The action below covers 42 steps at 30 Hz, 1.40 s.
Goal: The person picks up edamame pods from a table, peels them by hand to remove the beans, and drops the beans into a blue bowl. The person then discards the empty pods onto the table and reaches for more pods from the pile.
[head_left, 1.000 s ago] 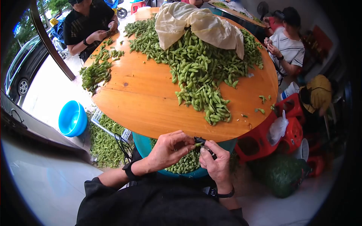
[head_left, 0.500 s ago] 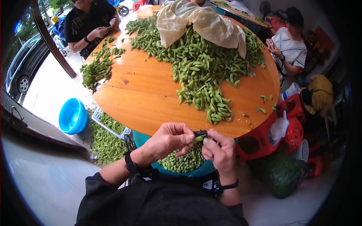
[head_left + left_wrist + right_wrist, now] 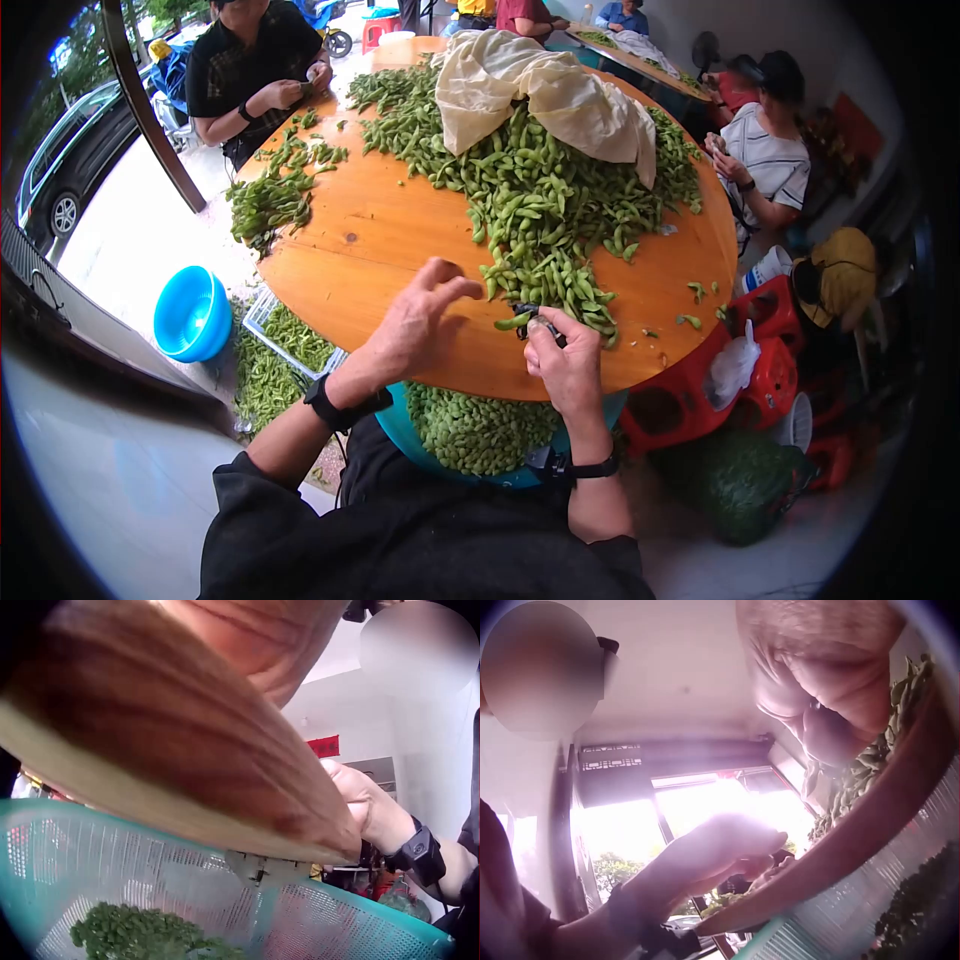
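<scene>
My right hand [image 3: 568, 362] is at the near edge of the round wooden table [image 3: 370, 275], pinching a green soybean pod [image 3: 513, 321] between thumb and fingers. Black coverings sit around its fingertips. To its left, my left hand [image 3: 418, 315] is raised over the tabletop, fingers apart and slightly bent, holding nothing. A large heap of pods [image 3: 540, 200] spreads just beyond both hands. Below the table edge stands a turquoise mesh basket [image 3: 420, 924] with shelled green beans [image 3: 480, 430] in it. In the right wrist view, the palm side of my right hand covers the pod.
A cream cloth [image 3: 540, 90] covers part of the heap. Loose pods [image 3: 270, 205] lie at the table's left. On the floor are a blue basin [image 3: 192, 313] and scattered pods [image 3: 265, 375]. Red stools [image 3: 670, 395] and a green bag [image 3: 735, 485] stand at right. Other people sit around.
Both hands, earlier together at a pod over the basket, have moved forward to the table. My left hand has come away from the pod and opened. More beans in the basket now show.
</scene>
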{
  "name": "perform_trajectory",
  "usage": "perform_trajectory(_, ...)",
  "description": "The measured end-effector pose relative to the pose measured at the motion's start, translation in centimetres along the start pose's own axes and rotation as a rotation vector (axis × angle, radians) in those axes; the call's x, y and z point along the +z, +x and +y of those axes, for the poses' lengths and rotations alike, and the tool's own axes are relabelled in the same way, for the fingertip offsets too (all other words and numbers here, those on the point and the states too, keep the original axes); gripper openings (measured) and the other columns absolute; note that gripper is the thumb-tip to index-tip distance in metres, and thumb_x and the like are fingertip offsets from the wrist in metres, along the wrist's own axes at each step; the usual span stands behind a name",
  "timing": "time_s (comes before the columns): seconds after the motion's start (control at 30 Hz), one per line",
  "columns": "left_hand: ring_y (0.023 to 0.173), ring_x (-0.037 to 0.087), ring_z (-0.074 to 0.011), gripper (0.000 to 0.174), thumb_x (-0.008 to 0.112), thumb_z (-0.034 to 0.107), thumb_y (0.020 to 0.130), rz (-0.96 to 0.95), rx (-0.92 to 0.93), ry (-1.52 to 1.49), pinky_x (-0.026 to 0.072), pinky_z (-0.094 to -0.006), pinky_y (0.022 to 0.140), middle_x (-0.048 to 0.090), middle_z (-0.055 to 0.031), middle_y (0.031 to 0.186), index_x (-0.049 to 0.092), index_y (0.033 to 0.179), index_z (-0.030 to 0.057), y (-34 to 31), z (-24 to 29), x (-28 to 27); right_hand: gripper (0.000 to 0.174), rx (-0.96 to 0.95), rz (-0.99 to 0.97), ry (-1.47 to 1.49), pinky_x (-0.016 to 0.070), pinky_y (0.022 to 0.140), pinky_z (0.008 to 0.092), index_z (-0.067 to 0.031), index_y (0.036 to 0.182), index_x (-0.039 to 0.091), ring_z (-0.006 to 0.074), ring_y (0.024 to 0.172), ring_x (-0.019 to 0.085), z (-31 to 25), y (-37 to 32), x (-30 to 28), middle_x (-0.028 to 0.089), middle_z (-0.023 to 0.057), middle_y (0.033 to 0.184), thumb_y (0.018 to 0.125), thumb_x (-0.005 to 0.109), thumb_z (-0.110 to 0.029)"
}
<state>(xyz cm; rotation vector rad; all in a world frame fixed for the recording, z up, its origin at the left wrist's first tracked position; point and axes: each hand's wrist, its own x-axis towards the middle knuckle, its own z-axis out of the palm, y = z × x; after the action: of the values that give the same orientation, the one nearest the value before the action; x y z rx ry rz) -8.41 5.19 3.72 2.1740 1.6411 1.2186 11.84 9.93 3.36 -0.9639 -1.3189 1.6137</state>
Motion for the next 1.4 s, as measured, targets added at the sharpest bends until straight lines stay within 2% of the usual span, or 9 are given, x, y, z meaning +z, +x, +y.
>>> perform_trajectory(0.1,0.088,0.064,-0.0303,0.041,0.072,0.000,0.077,-0.080,0.058,-0.135,0.0543,-0.0369,0.072,0.059,-0.0134,0.107,0.059,0.115,0.0053,-0.3,2.2,0.4,0.022,0.039,-0.029,0.005,0.0353,0.043,0.0197,0.0056,0.113,0.063,0.0014,0.051,0.043,-0.4,-0.9,0.5,0.050,-0.0047,0.065,0.094,0.055,-0.003)
perform_trajectory(0.27,0.073,0.067,-0.0307,0.030,0.074,0.014,0.078,-0.145,0.095,-0.001,0.0541,-0.0389,0.061,0.065,-0.0104,0.079,0.058,0.101,0.0040,-0.5,2.4,1.5,0.017,-0.062,-0.106,-0.244,0.0370,0.046,0.0202,0.0069,0.107,0.062,0.0037,0.054,0.047,0.3,-2.6,-0.3,0.053,-0.0005,0.070,0.094,0.054,-0.001)
perform_trajectory(0.43,0.076,0.067,-0.0312,0.031,0.069,0.006,0.076,-0.120,0.277,0.066,0.0551,-0.0391,0.063,0.066,-0.0123,0.082,0.059,0.105,0.0013,-1.5,3.0,2.4,0.014,-0.309,-0.062,-0.436,0.0398,0.046,0.0215,0.0107,0.102,0.061,0.0055,0.056,0.053,1.1,-3.8,-0.8,0.055,0.0017,0.079,0.091,0.056,0.003)
perform_trajectory(0.5,0.077,0.067,-0.0315,0.033,0.067,0.003,0.075,-0.070,0.339,0.113,0.0553,-0.0392,0.063,0.067,-0.0128,0.083,0.059,0.107,0.0005,-2.0,3.2,2.9,0.015,-0.361,0.033,-0.521,0.0467,0.057,0.0311,0.0102,0.097,0.063,0.0225,0.063,0.062,0.7,-4.4,-0.6,0.058,0.0140,0.074,0.084,0.059,0.003)
perform_trajectory(0.7,0.070,0.070,-0.0285,0.022,0.067,0.003,0.083,-0.120,-0.003,-0.326,0.0553,-0.0359,0.060,0.070,-0.0152,0.082,0.063,0.104,-0.0006,-2.4,3.8,2.8,0.016,-0.467,0.048,-0.649,0.0485,0.059,0.0353,0.0090,0.097,0.064,0.0317,0.069,0.061,0.4,-5.8,-0.6,0.059,0.0169,0.081,0.082,0.060,0.004)
perform_trajectory(0.83,0.062,0.061,-0.0077,0.023,0.061,0.009,0.095,-0.234,-0.453,-0.734,0.0497,-0.0246,0.056,0.064,-0.0033,0.071,0.064,0.114,-0.0046,-2.5,5.2,2.8,0.015,-0.587,0.124,-0.769,0.0492,0.060,0.0380,0.0077,0.098,0.064,0.0329,0.068,0.061,0.4,-6.4,0.2,0.058,0.0163,0.083,0.083,0.061,0.003)
perform_trajectory(1.17,0.070,0.051,-0.0058,0.032,0.046,-0.001,0.095,0.054,-0.564,-1.144,0.0425,-0.0204,0.059,0.056,-0.0011,0.088,0.061,0.123,-0.0035,-3.2,7.0,7.5,0.018,-0.766,0.330,-0.953,0.0490,0.059,0.0408,0.0064,0.100,0.062,0.0365,0.071,0.060,1.8,-6.5,0.5,0.055,0.0189,0.085,0.082,0.061,0.004)
perform_trajectory(1.27,0.068,0.051,-0.0057,0.028,0.051,0.005,0.098,-0.005,-0.640,-1.381,0.0408,-0.0200,0.057,0.057,0.0006,0.082,0.060,0.125,-0.0007,-3.7,7.0,7.8,0.015,-0.699,0.311,-0.866,0.0490,0.061,0.0389,0.0066,0.097,0.062,0.0357,0.071,0.061,0.9,-6.5,-0.3,0.057,0.0176,0.082,0.082,0.062,0.004)
perform_trajectory(1.4,0.061,0.046,-0.0034,0.027,0.058,0.025,0.100,-0.242,-0.642,-1.222,0.0374,-0.0189,0.053,0.054,0.0049,0.072,0.061,0.110,-0.0003,-3.8,7.3,6.2,0.014,-0.614,0.192,-0.737,0.0488,0.059,0.0364,0.0060,0.095,0.063,0.0314,0.067,0.062,-0.4,-6.6,-2.0,0.058,0.0156,0.079,0.081,0.062,0.004)
